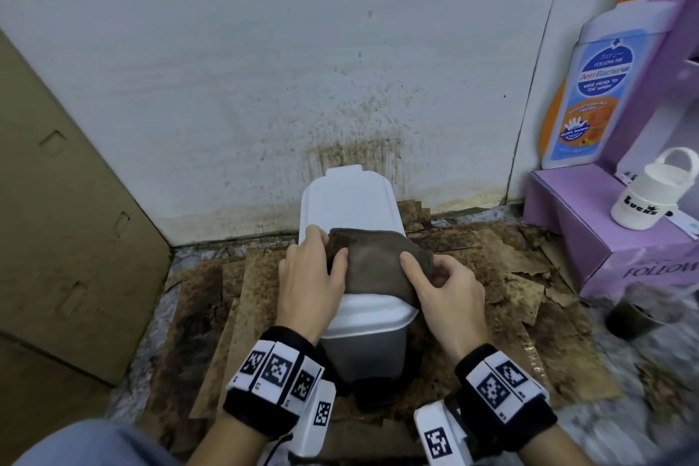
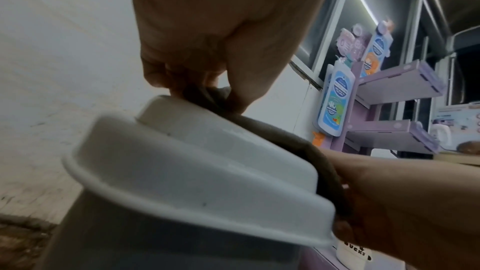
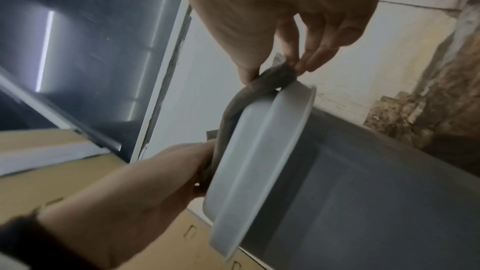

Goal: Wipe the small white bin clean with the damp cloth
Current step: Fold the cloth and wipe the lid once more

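Bin first: the small white bin stands at the centre of the head view, against the stained wall, lid shut, on the rotted brown sheets that cover the floor. Across the near half of its lid I have the damp cloth draped, brown and folded.

My left hand pinches the cloth's left edge between thumb and fingers, and my right hand pinches the right edge, thumb on top; the right wrist view shows the fingertips nipping a rolled corner just off the lid's rim.

Risks as I judge them: neither hand steadies the bin itself, so a hard stroke could slide or tip it on that crumbling footing. The cloth looks already dark, and a soiled face could smear the lid rather than clean it. A pinch at the edges gives little downward pressure, so the middle may skim over grime.

Further out, lower right of the frame, a dark cup sits on the floor, and a white cup stands on the purple stand; a wide elbow swing could knock either.
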Demonstrator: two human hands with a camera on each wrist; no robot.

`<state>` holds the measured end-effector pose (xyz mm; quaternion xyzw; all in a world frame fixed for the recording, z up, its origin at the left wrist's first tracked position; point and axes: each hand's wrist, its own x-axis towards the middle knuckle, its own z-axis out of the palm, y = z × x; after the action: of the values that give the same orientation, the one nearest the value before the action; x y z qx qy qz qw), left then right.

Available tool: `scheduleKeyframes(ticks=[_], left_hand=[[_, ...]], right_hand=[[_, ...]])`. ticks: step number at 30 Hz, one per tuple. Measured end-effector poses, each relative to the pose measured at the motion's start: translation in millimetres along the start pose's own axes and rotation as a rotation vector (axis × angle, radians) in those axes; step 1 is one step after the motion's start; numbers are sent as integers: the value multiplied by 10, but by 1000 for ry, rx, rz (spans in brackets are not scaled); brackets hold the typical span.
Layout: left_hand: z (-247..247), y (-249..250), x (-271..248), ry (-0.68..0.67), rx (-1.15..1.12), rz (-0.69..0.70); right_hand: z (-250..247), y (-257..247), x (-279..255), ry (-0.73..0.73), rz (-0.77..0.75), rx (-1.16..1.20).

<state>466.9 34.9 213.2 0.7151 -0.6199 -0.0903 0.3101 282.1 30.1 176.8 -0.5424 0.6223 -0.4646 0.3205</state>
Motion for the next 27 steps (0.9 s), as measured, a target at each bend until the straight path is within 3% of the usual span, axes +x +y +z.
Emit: scheduleKeyframes(ticks=[7,13,21,27], left_hand=[[-12,37,-33,-5,-152,-17],[69,350,70,20,-408,-3],[233,1620,369,-22,-678,171],[632,2783,518,-63,-666,345]], right_hand=[[13,18,60,-114,18,-17],[-434,-251,262,-127,-124,-57],[-1924,-698,726,-17,-283,-335],[-3244,-725,922,101,-330,-493]])
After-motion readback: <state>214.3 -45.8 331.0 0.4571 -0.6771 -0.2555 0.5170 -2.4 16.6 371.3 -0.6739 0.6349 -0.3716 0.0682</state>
